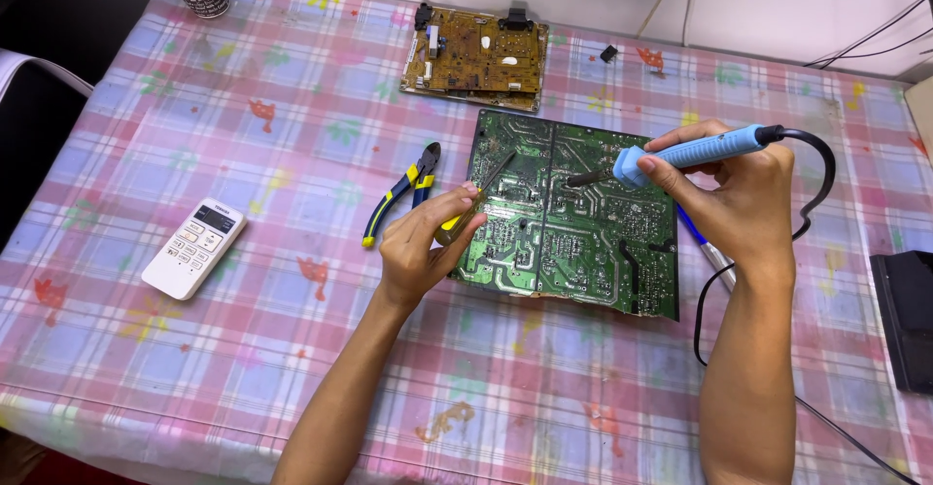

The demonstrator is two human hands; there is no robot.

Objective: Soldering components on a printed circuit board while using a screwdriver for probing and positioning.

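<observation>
Circuit board [573,218] lies mid-table [292,378]; second board [476,54] behind it. Pliers [400,194] just left of the near board, remote [193,248] farther left. Left hand [420,247] with screwdriver [473,204] over board's left edge; right hand [734,198] holds soldering iron [680,155] over its right half.

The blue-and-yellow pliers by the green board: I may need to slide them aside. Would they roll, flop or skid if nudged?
The pliers lie flat with splayed handles, so they probably won't roll. Being jointed, the handles may swing if only one is pushed. The tablecloth looks glossy, so they would likely skid easily.
</observation>
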